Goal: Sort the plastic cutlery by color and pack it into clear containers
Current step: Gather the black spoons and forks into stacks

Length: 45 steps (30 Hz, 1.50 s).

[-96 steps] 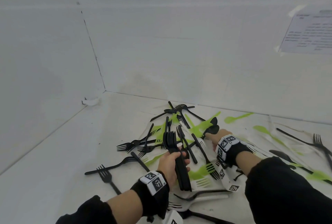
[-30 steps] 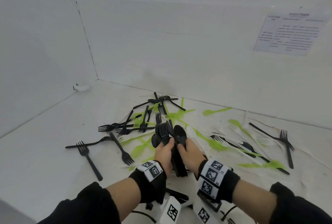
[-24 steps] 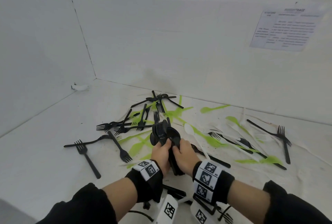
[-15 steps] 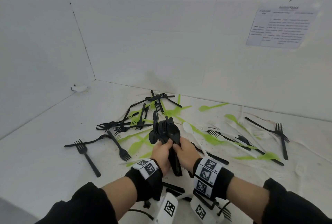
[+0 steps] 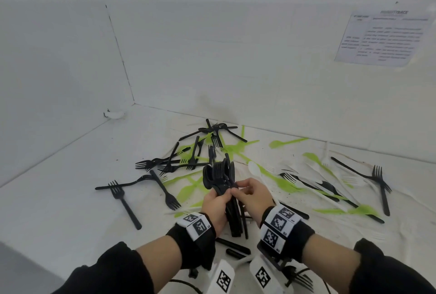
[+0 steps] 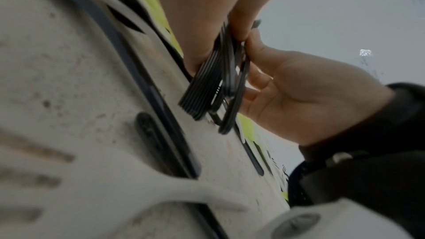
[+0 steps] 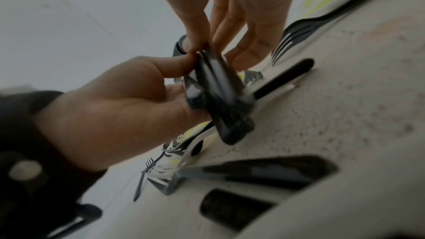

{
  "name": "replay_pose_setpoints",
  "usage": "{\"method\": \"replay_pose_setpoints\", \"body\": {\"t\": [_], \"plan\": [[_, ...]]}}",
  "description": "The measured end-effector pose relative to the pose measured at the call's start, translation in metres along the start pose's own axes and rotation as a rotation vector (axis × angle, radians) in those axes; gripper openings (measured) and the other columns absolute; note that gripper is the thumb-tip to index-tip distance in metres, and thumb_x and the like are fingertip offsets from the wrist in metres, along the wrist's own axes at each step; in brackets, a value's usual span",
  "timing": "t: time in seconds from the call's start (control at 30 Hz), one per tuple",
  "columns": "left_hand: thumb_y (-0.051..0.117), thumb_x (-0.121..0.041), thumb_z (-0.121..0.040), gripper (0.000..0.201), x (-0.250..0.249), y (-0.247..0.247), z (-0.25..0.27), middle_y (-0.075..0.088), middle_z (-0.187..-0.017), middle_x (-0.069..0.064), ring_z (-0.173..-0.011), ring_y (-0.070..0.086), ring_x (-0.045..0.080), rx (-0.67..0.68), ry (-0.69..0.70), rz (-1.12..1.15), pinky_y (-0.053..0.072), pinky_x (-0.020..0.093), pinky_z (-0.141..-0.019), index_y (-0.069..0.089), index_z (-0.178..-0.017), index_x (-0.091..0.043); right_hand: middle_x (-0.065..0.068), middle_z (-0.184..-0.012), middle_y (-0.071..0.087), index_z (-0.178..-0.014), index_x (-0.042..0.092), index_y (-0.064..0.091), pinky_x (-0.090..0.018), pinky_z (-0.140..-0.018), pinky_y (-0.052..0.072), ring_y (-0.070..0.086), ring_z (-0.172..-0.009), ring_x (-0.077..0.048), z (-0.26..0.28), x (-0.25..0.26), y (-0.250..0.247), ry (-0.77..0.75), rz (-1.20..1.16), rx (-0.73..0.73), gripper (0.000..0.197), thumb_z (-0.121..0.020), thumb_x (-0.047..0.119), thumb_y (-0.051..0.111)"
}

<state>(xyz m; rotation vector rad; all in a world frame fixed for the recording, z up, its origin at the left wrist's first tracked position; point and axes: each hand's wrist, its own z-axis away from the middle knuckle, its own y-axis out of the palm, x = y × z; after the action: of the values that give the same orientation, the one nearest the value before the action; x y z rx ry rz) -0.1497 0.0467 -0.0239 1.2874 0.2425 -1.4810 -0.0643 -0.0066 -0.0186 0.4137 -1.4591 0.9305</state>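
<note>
A white tabletop meets white walls in a corner, and a printed sheet of paper is stuck to the wall on the right. Loose plastic cutlery is scattered across the surface: black forks, lime-green pieces and white pieces, overlapping in a loose heap. Near the front, above that heap, both hands meet around a bundle of black cutlery, its heads fanned upward and its handles pointing down toward the person. The left hand wraps its curled fingers around the handles. The right hand pinches the same bundle between thumb and fingertips. Each wrist wears a black band with square black-and-white markers.
</note>
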Motion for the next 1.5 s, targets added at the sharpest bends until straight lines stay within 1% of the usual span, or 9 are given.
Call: {"method": "replay_pose_setpoints", "body": {"t": [0.23,0.4,0.67,0.77,0.87,1.0,1.1,1.33,1.5], "plan": [[0.034,-0.008,-0.101,0.023,-0.015,-0.012,0.001,0.06,-0.1,0.022,-0.083,0.061,0.029,-0.027,-0.045,0.067,0.056,0.032,-0.048,0.048,-0.117,0.001,0.004,-0.074,0.063,-0.077,0.034,0.055,-0.044,-0.086,0.054,0.065,-0.086,-0.023,0.0,0.011,0.017,-0.04,0.09,0.102,0.028,-0.077,0.011,0.07],[0.035,-0.008,-0.1,0.025,-0.021,-0.029,0.0,0.063,-0.103,0.018,-0.093,0.061,0.028,-0.014,-0.002,0.012,0.049,0.042,-0.089,0.052,-0.118,-0.001,-0.004,-0.086,0.067,-0.085,0.029,0.055,-0.041,-0.088,0.054,0.066,-0.091,-0.025,0.002,0.019,0.036,-0.049,0.025,0.114,0.025,-0.08,0.007,0.066],[0.026,-0.014,-0.103,0.031,-0.043,-0.053,0.0,0.063,-0.105,0.012,-0.092,0.061,0.019,0.072,-0.046,0.005,0.049,0.028,-0.072,0.049,-0.122,-0.007,-0.009,-0.097,0.071,-0.095,0.029,0.057,-0.043,-0.092,0.052,0.067,-0.096,-0.021,-0.004,0.025,0.063,-0.005,-0.004,0.157,0.025,-0.082,0.01,0.065],[0.026,-0.016,-0.103,0.036,-0.048,-0.06,-0.002,0.059,-0.115,0.017,-0.097,0.059,0.022,0.056,-0.048,-0.001,0.049,0.03,-0.078,0.044,-0.131,-0.001,-0.008,-0.094,0.068,-0.105,0.011,0.057,-0.034,-0.085,0.054,0.066,-0.089,-0.02,-0.007,0.03,0.07,-0.005,-0.03,0.121,0.024,-0.083,0.004,0.063],[0.026,-0.01,-0.103,0.036,-0.054,-0.069,-0.006,0.062,-0.108,0.019,-0.092,0.061,0.025,0.027,-0.027,0.014,0.05,0.033,-0.076,0.045,-0.131,0.001,-0.001,-0.088,0.065,-0.104,0.017,0.054,-0.025,-0.076,0.053,0.064,-0.084,-0.016,-0.006,0.034,0.077,-0.027,-0.001,0.114,0.024,-0.085,0.004,0.061],[0.025,-0.005,-0.102,0.037,-0.061,-0.081,-0.008,0.056,-0.121,0.026,-0.097,0.059,0.029,0.056,-0.042,0.003,0.048,0.036,-0.087,0.043,-0.132,0.004,0.0,-0.087,0.066,-0.106,0.016,0.056,-0.035,-0.088,0.053,0.065,-0.089,-0.018,-0.009,0.035,0.092,-0.023,0.032,0.104,0.027,-0.083,0.007,0.064],[0.024,-0.007,-0.102,0.037,-0.066,-0.09,-0.009,0.06,-0.111,0.023,-0.095,0.06,0.028,0.096,-0.075,0.046,0.049,0.036,-0.083,0.043,-0.132,0.003,-0.008,-0.094,0.071,-0.102,0.023,0.053,-0.042,-0.09,0.053,0.067,-0.092,-0.022,-0.01,0.036,0.103,-0.001,-0.002,0.129,0.028,-0.081,0.011,0.067],[0.026,-0.011,-0.101,0.036,-0.077,-0.106,-0.013,0.06,-0.111,0.02,-0.096,0.059,0.028,0.151,-0.137,0.09,0.048,0.037,-0.079,0.048,-0.129,-0.003,-0.013,-0.089,0.069,-0.107,0.013,0.05,-0.04,-0.083,0.055,0.067,-0.081,-0.025,-0.012,0.043,0.111,0.038,-0.117,0.158,0.034,-0.08,-0.001,0.066],[0.025,-0.013,-0.102,0.032,-0.072,-0.106,-0.018,0.062,-0.099,0.017,-0.09,0.059,0.028,0.085,-0.13,0.135,0.046,0.037,-0.084,0.054,-0.115,-0.004,-0.013,-0.098,0.071,-0.109,0.013,0.052,-0.04,-0.089,0.053,0.068,-0.093,-0.024,-0.007,0.04,0.122,0.035,-0.105,0.107,0.031,-0.082,0.003,0.064]]}}
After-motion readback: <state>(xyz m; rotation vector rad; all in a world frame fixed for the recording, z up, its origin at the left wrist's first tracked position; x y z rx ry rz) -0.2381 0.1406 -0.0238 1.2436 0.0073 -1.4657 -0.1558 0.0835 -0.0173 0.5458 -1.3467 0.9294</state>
